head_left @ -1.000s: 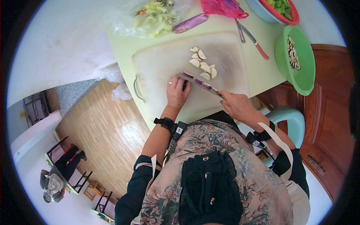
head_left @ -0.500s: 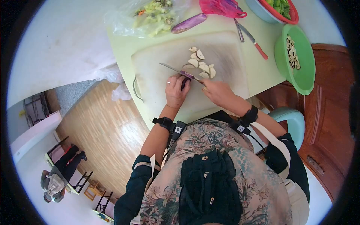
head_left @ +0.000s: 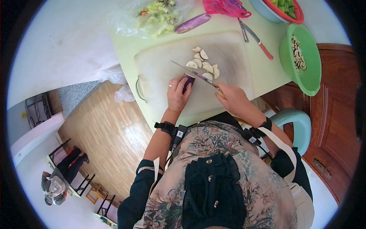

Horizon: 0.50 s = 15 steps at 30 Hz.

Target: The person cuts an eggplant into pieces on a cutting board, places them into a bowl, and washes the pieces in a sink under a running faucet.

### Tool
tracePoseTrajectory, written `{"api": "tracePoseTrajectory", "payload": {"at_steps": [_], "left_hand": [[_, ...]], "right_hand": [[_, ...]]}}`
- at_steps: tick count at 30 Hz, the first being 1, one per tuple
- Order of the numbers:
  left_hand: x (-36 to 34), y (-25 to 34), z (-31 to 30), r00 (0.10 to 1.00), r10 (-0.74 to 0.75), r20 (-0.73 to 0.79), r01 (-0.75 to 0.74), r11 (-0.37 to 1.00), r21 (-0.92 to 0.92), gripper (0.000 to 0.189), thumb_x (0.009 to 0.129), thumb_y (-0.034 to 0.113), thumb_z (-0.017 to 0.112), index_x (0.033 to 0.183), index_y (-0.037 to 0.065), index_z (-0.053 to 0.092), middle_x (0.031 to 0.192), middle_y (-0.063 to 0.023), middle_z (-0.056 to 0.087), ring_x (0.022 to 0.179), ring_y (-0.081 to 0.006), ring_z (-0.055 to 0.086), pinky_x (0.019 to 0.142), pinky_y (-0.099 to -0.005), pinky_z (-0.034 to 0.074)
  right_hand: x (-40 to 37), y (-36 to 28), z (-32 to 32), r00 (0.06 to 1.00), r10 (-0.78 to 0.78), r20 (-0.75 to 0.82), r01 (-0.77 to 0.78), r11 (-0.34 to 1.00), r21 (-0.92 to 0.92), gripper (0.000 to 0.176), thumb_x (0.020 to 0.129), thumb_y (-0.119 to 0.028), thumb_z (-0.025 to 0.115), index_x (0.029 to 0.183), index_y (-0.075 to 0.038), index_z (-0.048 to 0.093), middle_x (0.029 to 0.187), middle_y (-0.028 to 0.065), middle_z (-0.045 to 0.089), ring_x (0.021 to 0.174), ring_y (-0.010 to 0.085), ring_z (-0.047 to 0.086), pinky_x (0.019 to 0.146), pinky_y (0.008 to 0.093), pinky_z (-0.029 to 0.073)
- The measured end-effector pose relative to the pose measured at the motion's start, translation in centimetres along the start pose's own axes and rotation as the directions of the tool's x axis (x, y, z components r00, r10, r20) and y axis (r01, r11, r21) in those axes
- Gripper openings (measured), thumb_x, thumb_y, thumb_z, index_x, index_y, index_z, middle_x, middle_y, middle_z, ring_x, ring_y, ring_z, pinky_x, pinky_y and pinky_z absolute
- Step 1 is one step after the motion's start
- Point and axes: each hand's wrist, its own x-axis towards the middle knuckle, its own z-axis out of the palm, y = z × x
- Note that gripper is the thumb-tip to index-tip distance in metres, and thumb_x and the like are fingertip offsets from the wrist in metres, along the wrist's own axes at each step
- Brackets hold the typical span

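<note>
My left hand (head_left: pixel 178 95) presses a short purple eggplant piece (head_left: pixel 188 79) onto the white cutting board (head_left: pixel 160 72). My right hand (head_left: pixel 233 98) grips a long knife (head_left: pixel 194 73) whose blade lies across the eggplant piece, tip pointing up-left. Several cut eggplant slices (head_left: pixel 204 65) lie in a small heap on the board just beyond the blade.
A whole eggplant (head_left: pixel 192 23), a bag of vegetable scraps (head_left: pixel 158 15), a pink bag (head_left: pixel 225 7), a peeler and a red-handled knife (head_left: pixel 259 42) lie behind the board. A green bowl (head_left: pixel 310 76) with slices sits at right. A teal stool (head_left: pixel 297 122) stands beside me.
The knife has slid back toward my right and lifted slightly off the board's left side; one more slice lies by the heap. My left hand stays on the eggplant piece.
</note>
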Motion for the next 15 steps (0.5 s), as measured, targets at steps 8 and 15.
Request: {"api": "tracePoseTrajectory", "payload": {"at_steps": [8, 15], "left_hand": [[-0.2, 0.2, -0.3, 1.000, -0.015, 0.020, 0.014, 0.999, 0.038, 0.027, 0.067, 0.002, 0.072, 0.092, 0.002, 0.059, 0.090, -0.0122, 0.057, 0.082, -0.0303, 0.055, 0.072, -0.0384, 0.047], [-0.2, 0.0, -0.3, 0.998, -0.021, 0.053, 0.019, 0.999, 0.042, 0.026, 0.068, 0.003, 0.071, 0.090, 0.001, 0.059, 0.088, -0.0123, 0.056, 0.084, -0.0311, 0.054, 0.073, -0.0396, 0.047]], "right_hand": [[-3.0, 0.0, -0.3, 0.994, -0.015, 0.107, 0.021, 0.998, -0.055, 0.028, 0.086, -0.016, 0.055, 0.112, -0.006, 0.050, 0.089, 0.0203, 0.061, 0.080, 0.0398, 0.059, 0.069, 0.0471, 0.045], [-2.8, -0.5, -0.4, 0.987, 0.050, 0.155, -0.029, 0.990, -0.135, 0.029, 0.086, -0.015, 0.053, 0.113, -0.004, 0.047, 0.090, 0.0212, 0.061, 0.081, 0.0397, 0.059, 0.071, 0.0471, 0.046]]}}
